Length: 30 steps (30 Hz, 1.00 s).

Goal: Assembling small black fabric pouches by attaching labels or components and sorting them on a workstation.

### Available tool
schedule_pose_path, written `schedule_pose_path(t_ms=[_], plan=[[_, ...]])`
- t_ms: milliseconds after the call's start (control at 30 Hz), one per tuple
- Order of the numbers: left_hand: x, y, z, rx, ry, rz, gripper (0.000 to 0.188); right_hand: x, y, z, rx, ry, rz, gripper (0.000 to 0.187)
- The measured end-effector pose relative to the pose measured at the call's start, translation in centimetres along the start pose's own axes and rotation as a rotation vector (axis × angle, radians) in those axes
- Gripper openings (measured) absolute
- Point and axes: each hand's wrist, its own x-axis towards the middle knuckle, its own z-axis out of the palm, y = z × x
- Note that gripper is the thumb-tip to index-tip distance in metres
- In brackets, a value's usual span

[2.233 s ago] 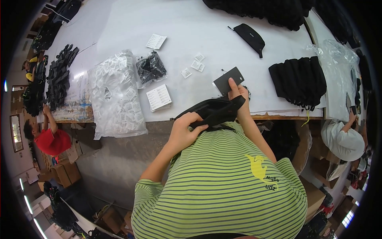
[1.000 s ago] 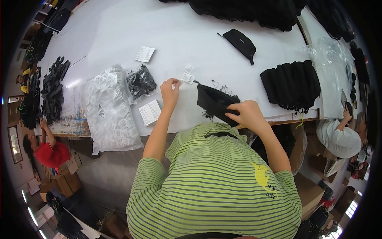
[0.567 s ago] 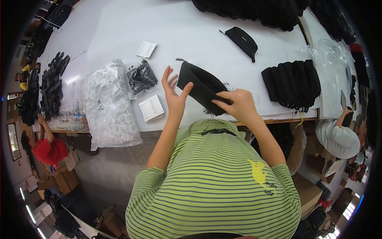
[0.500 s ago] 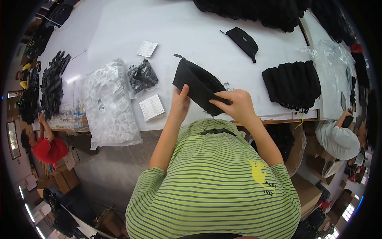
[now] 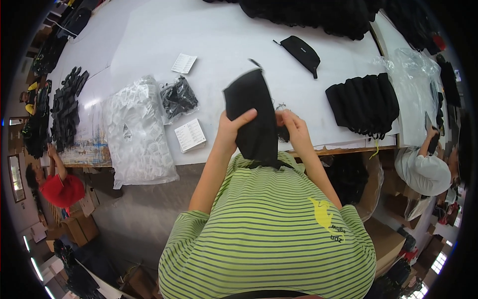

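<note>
A black fabric pouch (image 5: 251,94) with a small strap tab at its far end is held over the table's front edge, its flat side facing up. My left hand (image 5: 231,130) is closed on its left side, thumb lying across the fabric. Close by the pouch's right edge, my right hand (image 5: 297,130) has its thumb and forefinger pinched together; what is between them is hidden. A small dark tangle of threads (image 5: 283,133) lies beside these fingers. Farther off to the right rests another black zip pouch (image 5: 300,54).
On the left lie a clear bag of small white pieces (image 5: 137,129), a bag of black parts (image 5: 179,97) and printed cards (image 5: 189,134). Stacked black pouches (image 5: 363,104) and clear plastic (image 5: 416,84) sit right. A black heap (image 5: 308,17) lies at the back. People work on both sides.
The pouch has turned from slanting with its opening showing to nearly upright with a flat side up. My right hand has shifted from the pouch's opening to beside its right edge.
</note>
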Motion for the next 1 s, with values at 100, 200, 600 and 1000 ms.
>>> schedule_pose_path(t_ms=[100,200,600,1000], plan=[[-0.7,-0.2,0.8,0.191,-0.171,-0.111,0.047,1.3,-4.0,0.8,0.187,0.193,0.078,0.027],[-0.9,0.1,1.5,0.15,-0.211,-0.168,0.047,2.4,-5.4,-0.5,0.123,0.192,-0.144,0.02],[0.6,-0.3,0.0,-0.3,0.052,-0.281,0.028,0.1,-5.4,1.2,-0.299,0.054,-0.252,0.013],[2.4,-0.1,-2.0,-0.31,0.186,-0.209,0.021,-0.3,-6.4,-0.7,-0.305,-0.393,0.037,0.02]])
